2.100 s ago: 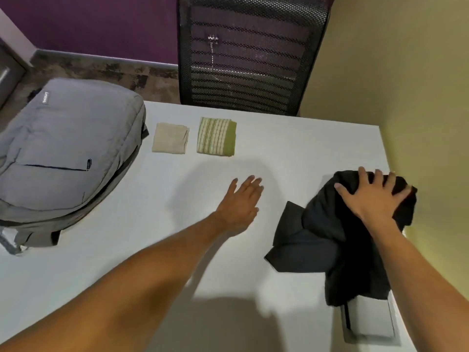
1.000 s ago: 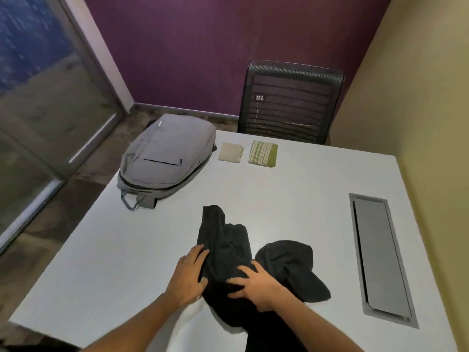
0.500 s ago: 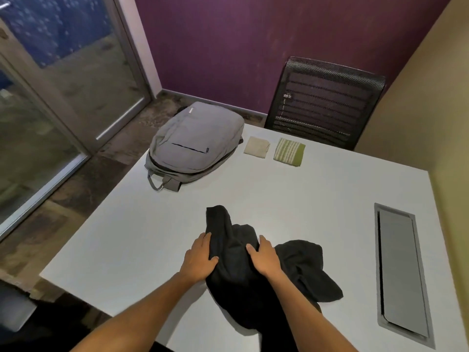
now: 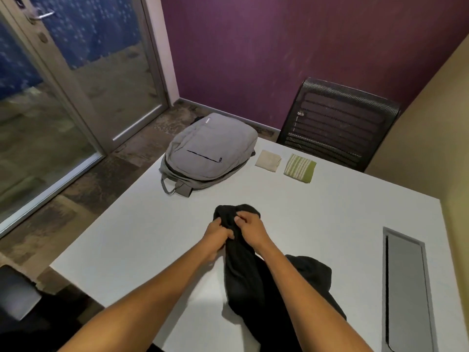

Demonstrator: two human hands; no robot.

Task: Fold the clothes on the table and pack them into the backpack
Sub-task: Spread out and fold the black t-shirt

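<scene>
A crumpled black garment (image 4: 243, 273) lies on the white table (image 4: 157, 250) in front of me, trailing over the near edge. My left hand (image 4: 218, 232) and my right hand (image 4: 250, 228) both grip its bunched far end, close together. At the table's far left corner a grey backpack (image 4: 210, 153) lies flat and zipped shut. To its right sit a folded beige cloth (image 4: 268, 160) and a folded green-striped cloth (image 4: 300, 168), side by side.
A black mesh chair (image 4: 340, 123) stands behind the table's far edge. A grey cable hatch (image 4: 406, 288) is set into the table on the right. A yellow wall runs along the right, a glass door (image 4: 76, 72) stands at the left.
Both hands slid up the black garment and closed on its far end, bunching it. Earlier the right hand dragged the garment from the hatch to the table's middle. The view tilted up.
</scene>
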